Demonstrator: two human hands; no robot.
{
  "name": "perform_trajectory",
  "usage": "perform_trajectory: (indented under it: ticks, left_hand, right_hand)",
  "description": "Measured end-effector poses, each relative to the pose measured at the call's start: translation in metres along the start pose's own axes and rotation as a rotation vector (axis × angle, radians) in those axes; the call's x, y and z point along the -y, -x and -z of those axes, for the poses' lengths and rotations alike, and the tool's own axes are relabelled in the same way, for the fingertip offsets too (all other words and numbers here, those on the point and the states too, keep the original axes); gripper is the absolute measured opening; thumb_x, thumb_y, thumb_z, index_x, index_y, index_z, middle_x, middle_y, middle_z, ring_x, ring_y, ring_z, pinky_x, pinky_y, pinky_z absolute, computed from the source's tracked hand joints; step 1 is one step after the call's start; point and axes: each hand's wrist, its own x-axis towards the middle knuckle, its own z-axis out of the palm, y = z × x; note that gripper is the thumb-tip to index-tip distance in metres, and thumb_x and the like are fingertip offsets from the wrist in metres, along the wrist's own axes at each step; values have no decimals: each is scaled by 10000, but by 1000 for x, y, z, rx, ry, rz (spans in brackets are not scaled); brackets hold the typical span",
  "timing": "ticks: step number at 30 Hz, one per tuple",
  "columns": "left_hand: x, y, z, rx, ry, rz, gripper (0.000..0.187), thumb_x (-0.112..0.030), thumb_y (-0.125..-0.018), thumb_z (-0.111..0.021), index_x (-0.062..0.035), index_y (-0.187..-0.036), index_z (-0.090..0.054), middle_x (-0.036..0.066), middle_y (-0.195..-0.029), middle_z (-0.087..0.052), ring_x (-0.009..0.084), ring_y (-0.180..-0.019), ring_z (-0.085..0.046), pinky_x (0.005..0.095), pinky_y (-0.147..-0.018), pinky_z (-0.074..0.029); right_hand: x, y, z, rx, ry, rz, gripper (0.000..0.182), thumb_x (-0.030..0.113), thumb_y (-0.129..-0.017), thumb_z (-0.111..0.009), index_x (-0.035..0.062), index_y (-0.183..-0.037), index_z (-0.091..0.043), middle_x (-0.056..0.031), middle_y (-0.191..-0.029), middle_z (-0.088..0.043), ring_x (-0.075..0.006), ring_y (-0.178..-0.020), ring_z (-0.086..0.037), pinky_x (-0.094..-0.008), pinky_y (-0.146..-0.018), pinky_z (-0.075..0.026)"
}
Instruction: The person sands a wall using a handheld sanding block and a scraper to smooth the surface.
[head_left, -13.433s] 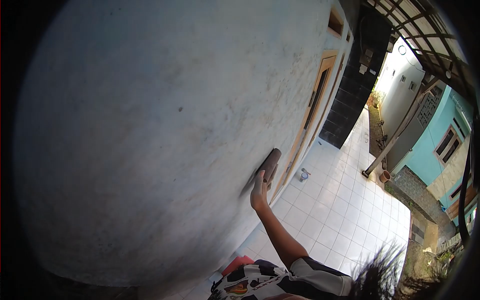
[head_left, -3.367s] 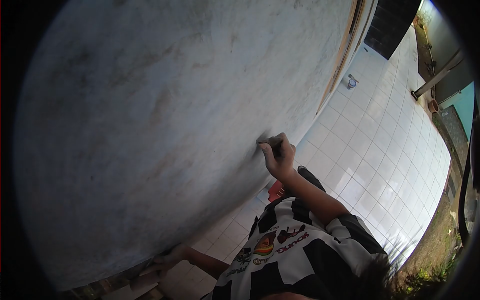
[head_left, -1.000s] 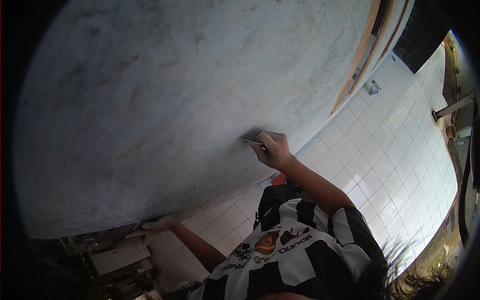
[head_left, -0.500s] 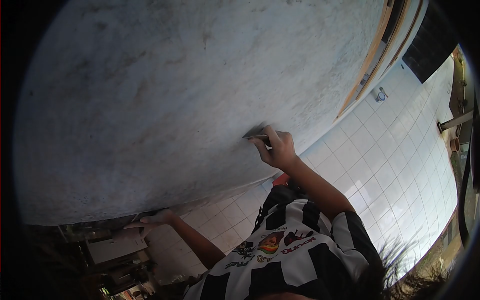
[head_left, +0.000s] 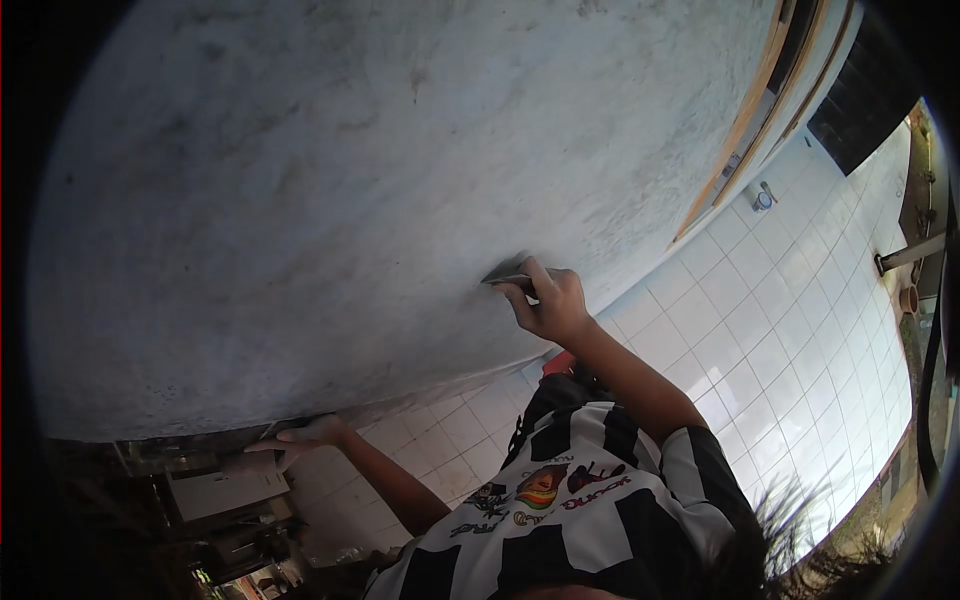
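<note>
My right hand (head_left: 552, 303) presses a thin dark flat piece (head_left: 508, 272) against the pale, stained wall (head_left: 330, 200). Thumb and fingers pinch it, and part of it is hidden in the grip; whether it is a scraper blade or folded sandpaper I cannot tell. A dark shadow lies beside it on the plaster. At the lower left, my left hand (head_left: 308, 438) is by the wall's end, fingers stretched out and apart, holding nothing visible.
White floor tiles (head_left: 760, 330) run along the wall's foot. A small tin (head_left: 763, 201) with a brush-like tool stands near the wooden window frame (head_left: 735, 135). Past the left hand are a white box-like panel (head_left: 225, 492) and dim clutter. A clay pot (head_left: 908, 299) sits at far right.
The flat piece has tilted a little in my right hand and shifted slightly left on the wall. My left hand stays by the wall's end.
</note>
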Motion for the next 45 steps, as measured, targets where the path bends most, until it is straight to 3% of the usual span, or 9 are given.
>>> perform_trajectory:
  ticks: [13, 16, 22, 24, 27, 30, 37, 39, 45]
  left_hand:
    - [0, -1, 1, -26, -100, -44, 775, -611, -1009, -262, -98, -1571, -115, 221, -1399, -74, 349, -1406, -255, 418, -1055, -458]
    - [1, -1, 1, -33, -94, -42, 773, -611, -1008, -261, -100, -1571, -117, 222, -1405, -70, 350, -1404, -258, 418, -1055, -458]
    - [2, -2, 2, -44, -115, -51, 771, -612, -1008, -259, -104, -1571, -121, 224, -1416, -62, 354, -1399, -266, 419, -1056, -457]
    - [2, -2, 1, -45, -106, -50, 770, -612, -1008, -259, -106, -1571, -122, 225, -1420, -60, 355, -1398, -268, 419, -1057, -456]
    - [3, -3, 2, -52, -116, -52, 769, -613, -1008, -258, -108, -1572, -124, 226, -1426, -56, 357, -1395, -272, 420, -1057, -456]
    - [3, -3, 2, -61, -126, -57, 767, -613, -1008, -257, -110, -1572, -125, 227, -1432, -52, 359, -1393, -276, 420, -1057, -455]
    - [13, -1, 7, -21, -84, -33, 766, -616, -1007, -254, -111, -1571, -134, 228, -1437, -44, 365, -1394, -274, 426, -1057, -456]
    - [14, -1, 4, -8, -62, -26, 766, -617, -1007, -252, -111, -1571, -137, 229, -1439, -41, 367, -1395, -274, 429, -1057, -456]
    - [14, -4, 7, 41, -24, -8, 765, -619, -1006, -249, -112, -1570, -145, 230, -1444, -33, 373, -1396, -272, 435, -1057, -457]
  right_hand:
    - [4, -1, 1, -57, -127, -151, 266, 188, -865, -728, 37, -893, -511, -69, -628, -667, -228, -448, -616, -316, -417, -465]
    - [3, 4, -1, 36, -27, -54, 275, 195, -867, -728, 42, -874, -499, -66, -623, -666, -234, -445, -618, -315, -416, -468]
    - [6, -1, 3, -3, -124, -166, 266, 197, -868, -729, 38, -867, -515, -71, -614, -661, -232, -451, -623, -317, -414, -471]
    - [2, 1, 3, 131, 1, -54, 263, 213, -868, -730, 49, -868, -523, -63, -581, -635, -233, -445, -613, -326, -408, -462]
    - [-3, -8, 4, -94, -83, -58, 265, 237, -870, -728, 66, -870, -525, -49, -543, -598, -234, -429, -595, -340, -401, -449]
    - [4, 3, 0, 33, -23, -82, 261, 251, -872, -725, 78, -873, -530, -46, -527, -578, -238, -422, -585, -346, -395, -440]
    - [6, -3, 4, -76, -112, -151, 273, 248, -865, -734, 75, -856, -522, -48, -532, -587, -240, -410, -578, -336, -386, -435]
    - [8, 3, 5, 125, 64, -69, 277, 243, -862, -739, 71, -854, -521, -42, -531, -588, -232, -400, -573, -333, -383, -433]
    - [5, -1, 0, -45, -80, -106, 273, 240, -864, -736, 65, -859, -528, -41, -533, -590, -234, -413, -586, -329, -383, -435]
